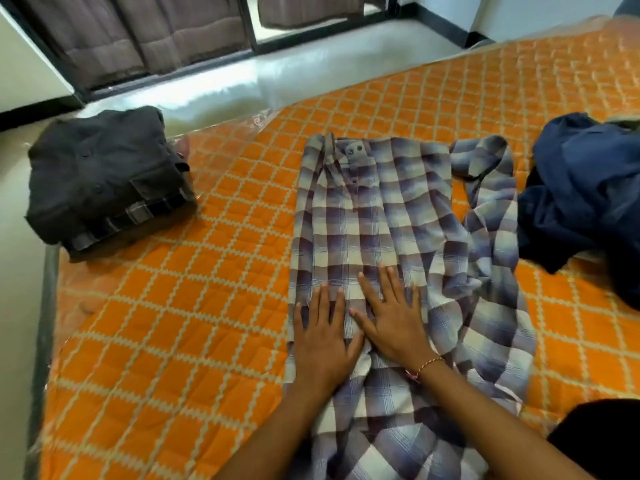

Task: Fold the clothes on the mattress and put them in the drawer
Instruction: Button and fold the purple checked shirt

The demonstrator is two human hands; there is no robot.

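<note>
Bare mattress (207,306) between folded stack (107,181) and plaid shirt (381,216); navy heap (581,188) crowds right.

Orange mattress (214,299): plaid shirt (391,216), folded stack (104,181), perhaps navy trousers (581,188).

bare forearms, thin beaded bracelet (427,364) on right wrist

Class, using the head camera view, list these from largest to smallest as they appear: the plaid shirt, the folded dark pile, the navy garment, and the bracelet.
1. plaid shirt, clearly largest.
2-3. folded dark pile and navy garment: they look similar, and the frame edge cuts off the navy one, so unranked.
4. bracelet, smallest.
</note>
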